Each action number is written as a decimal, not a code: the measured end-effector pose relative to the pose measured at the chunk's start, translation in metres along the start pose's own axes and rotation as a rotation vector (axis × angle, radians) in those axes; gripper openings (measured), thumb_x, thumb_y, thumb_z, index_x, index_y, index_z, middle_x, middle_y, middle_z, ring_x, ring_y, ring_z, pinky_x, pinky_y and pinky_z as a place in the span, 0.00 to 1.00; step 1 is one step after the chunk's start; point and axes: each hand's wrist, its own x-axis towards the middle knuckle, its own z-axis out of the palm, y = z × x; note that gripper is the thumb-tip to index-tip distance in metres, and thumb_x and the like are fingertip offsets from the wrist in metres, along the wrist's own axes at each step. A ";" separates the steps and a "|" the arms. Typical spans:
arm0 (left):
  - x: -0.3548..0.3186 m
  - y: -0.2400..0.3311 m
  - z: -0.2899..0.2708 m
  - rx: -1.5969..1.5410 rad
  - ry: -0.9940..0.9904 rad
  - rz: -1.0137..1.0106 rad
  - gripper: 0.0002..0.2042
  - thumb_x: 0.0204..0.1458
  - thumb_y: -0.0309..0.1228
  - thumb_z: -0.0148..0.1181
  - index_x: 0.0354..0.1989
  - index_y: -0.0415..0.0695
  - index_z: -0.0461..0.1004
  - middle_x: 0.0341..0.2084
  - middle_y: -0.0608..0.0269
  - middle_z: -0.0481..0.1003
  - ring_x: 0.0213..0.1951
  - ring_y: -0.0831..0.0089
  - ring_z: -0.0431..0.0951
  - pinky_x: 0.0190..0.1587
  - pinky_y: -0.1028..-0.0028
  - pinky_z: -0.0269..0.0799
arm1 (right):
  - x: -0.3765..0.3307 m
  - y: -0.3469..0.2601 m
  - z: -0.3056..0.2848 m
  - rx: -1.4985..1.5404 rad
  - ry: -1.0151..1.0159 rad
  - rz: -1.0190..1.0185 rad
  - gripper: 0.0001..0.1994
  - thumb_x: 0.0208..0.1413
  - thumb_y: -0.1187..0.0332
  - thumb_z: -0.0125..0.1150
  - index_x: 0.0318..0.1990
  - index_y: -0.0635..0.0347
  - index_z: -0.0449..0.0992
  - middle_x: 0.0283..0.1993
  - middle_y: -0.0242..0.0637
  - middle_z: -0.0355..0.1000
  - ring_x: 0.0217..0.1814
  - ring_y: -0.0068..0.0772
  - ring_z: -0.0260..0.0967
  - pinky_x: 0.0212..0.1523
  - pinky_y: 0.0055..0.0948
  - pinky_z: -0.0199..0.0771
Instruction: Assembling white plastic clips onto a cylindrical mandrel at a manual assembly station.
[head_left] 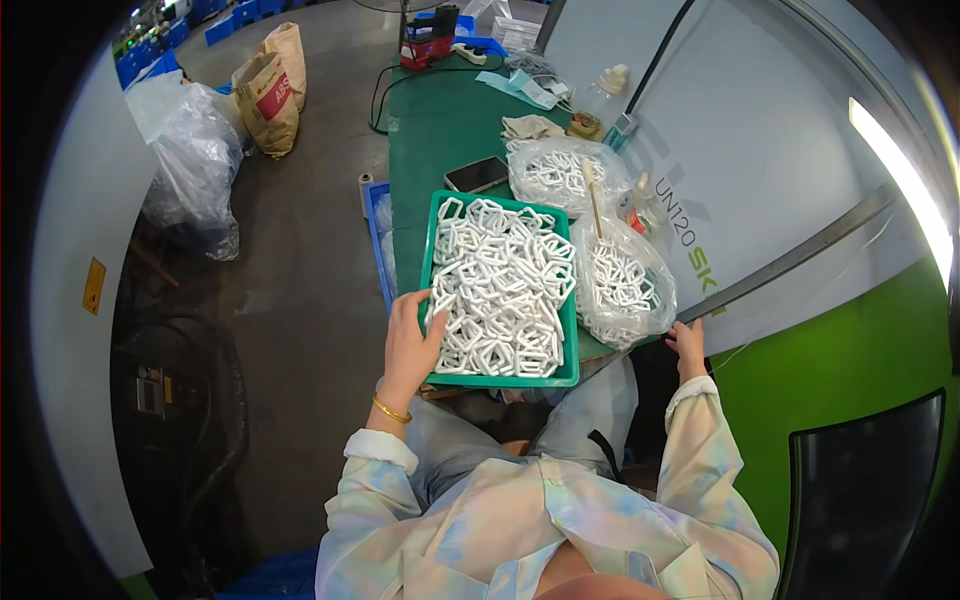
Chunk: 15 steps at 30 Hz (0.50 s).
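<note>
My left hand [410,338] grips the left rim of a green plastic tray [500,381], thumb over the inside and fingers at the outer wall. White angular plastic rings [500,290] fill the tray in a heap. The tray lies at the table's near end, just above my lap. My right hand [687,345] is off to the right, fingers apart and holding nothing, by the table's corner and the lower edge of a machine panel. Closest to it is a clear plastic bag [655,318] with more white rings. Behind that lies a second bag of rings [555,172].
Beyond the tray a phone [477,175] lies on the green table [430,130]. A stick [594,200] leans over the bags, near a clear bottle [603,92]. A machine panel [740,130] borders the right side. Sacks [268,100] stand on the floor at left.
</note>
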 end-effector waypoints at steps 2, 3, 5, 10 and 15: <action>-0.004 -0.002 0.007 0.019 0.018 0.005 0.22 0.58 0.35 0.60 0.57 0.39 0.67 0.55 0.48 0.66 0.57 0.48 0.68 0.59 0.58 0.66 | -0.004 -0.004 -0.002 -0.001 -0.007 0.000 0.38 0.59 0.70 0.55 0.75 0.48 0.45 0.52 0.33 0.70 0.42 0.26 0.73 0.37 0.28 0.76; -0.005 -0.001 0.011 0.037 0.043 0.007 0.22 0.58 0.37 0.61 0.58 0.40 0.67 0.56 0.47 0.65 0.57 0.47 0.69 0.57 0.57 0.67 | -0.003 -0.006 -0.005 -0.010 -0.024 0.004 0.38 0.60 0.69 0.55 0.75 0.50 0.45 0.52 0.33 0.70 0.42 0.26 0.73 0.37 0.28 0.76; -0.004 0.001 0.010 0.035 0.022 -0.011 0.22 0.58 0.36 0.60 0.59 0.40 0.66 0.57 0.47 0.64 0.58 0.48 0.68 0.59 0.58 0.67 | -0.001 -0.003 -0.013 -0.018 -0.040 0.012 0.37 0.60 0.69 0.55 0.75 0.51 0.45 0.52 0.33 0.70 0.42 0.27 0.73 0.37 0.28 0.77; -0.008 0.003 0.011 0.095 0.028 -0.029 0.22 0.58 0.35 0.60 0.59 0.41 0.67 0.57 0.49 0.65 0.57 0.50 0.69 0.58 0.61 0.67 | -0.009 0.003 -0.029 0.056 -0.130 0.010 0.38 0.63 0.66 0.56 0.77 0.51 0.43 0.57 0.35 0.69 0.47 0.28 0.74 0.38 0.28 0.77; -0.008 0.004 0.009 0.083 -0.019 -0.142 0.20 0.60 0.37 0.58 0.58 0.43 0.68 0.52 0.49 0.70 0.53 0.49 0.72 0.54 0.61 0.69 | -0.014 0.019 -0.040 0.212 -0.252 -0.015 0.36 0.66 0.68 0.52 0.77 0.41 0.42 0.77 0.32 0.50 0.51 0.30 0.74 0.44 0.29 0.75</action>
